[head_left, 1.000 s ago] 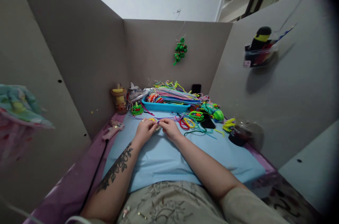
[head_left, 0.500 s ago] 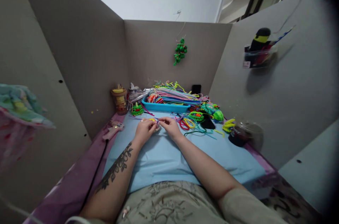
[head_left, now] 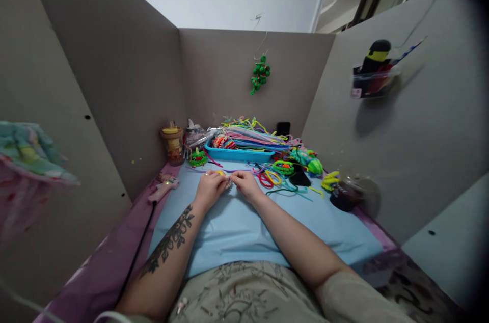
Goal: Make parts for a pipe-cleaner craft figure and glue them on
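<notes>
My left hand (head_left: pixel 210 188) is closed over the blue cloth, thumb and fingers pinching a small pale-and-purple pipe-cleaner piece (head_left: pixel 229 183). Opposite it, my right hand (head_left: pixel 246 185) pinches the same piece from its right side. Most of that piece is hidden by the fingertips, so its form does not show. A bit of yellow (head_left: pixel 220 172) peeks out behind my left fingers. Purple pipe cleaners (head_left: pixel 196 169) stretch out to the left behind the hands. Red and yellow bent pipe cleaners (head_left: pixel 272 177) lie right of my right hand.
A blue tray (head_left: pixel 240 155) heaped with pipe cleaners stands at the back. Green woven pieces (head_left: pixel 283 167) and a dark jar (head_left: pixel 344 196) are on the right. A pink glue gun (head_left: pixel 163 190) with a black cord lies left. Grey panels (head_left: pixel 255 78) enclose three sides.
My fingertips have shifted slightly around the small piece, and my right hand has moved a little to the right. Everything else stays in place.
</notes>
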The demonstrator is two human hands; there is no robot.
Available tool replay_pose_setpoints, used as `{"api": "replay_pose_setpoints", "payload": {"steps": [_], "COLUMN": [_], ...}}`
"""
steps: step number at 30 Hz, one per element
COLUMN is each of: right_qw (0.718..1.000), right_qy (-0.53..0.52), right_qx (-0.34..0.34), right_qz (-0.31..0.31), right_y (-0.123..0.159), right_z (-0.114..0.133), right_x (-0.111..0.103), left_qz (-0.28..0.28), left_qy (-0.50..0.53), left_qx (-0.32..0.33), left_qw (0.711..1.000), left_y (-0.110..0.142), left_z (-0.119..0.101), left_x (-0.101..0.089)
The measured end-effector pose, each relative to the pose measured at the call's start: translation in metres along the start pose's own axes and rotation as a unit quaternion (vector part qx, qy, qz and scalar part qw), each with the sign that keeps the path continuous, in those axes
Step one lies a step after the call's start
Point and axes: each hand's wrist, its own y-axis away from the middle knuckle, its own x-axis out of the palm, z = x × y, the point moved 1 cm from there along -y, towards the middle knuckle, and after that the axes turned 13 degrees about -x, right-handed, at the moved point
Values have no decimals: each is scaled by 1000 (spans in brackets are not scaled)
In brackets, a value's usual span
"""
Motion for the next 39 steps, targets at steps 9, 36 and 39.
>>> {"api": "replay_pose_setpoints", "payload": {"steps": [9, 36, 39], "right_qw": [949, 960, 960], "right_qy": [-243, 212, 211], "right_qx": [192, -181, -182], "right_qz": [58, -6, -3], "right_y": [1, 6, 7], "right_z": [5, 6, 7], "right_x": [2, 3, 5], "left_qz": [14, 5, 3], "left_qy": [7, -32, -35], "left_qx": [-24, -23, -24], "left_qw": [1000, 999, 999], "left_y": [0, 0, 0], "left_z": [0, -1, -2], "left_x": [0, -2, -3]}}
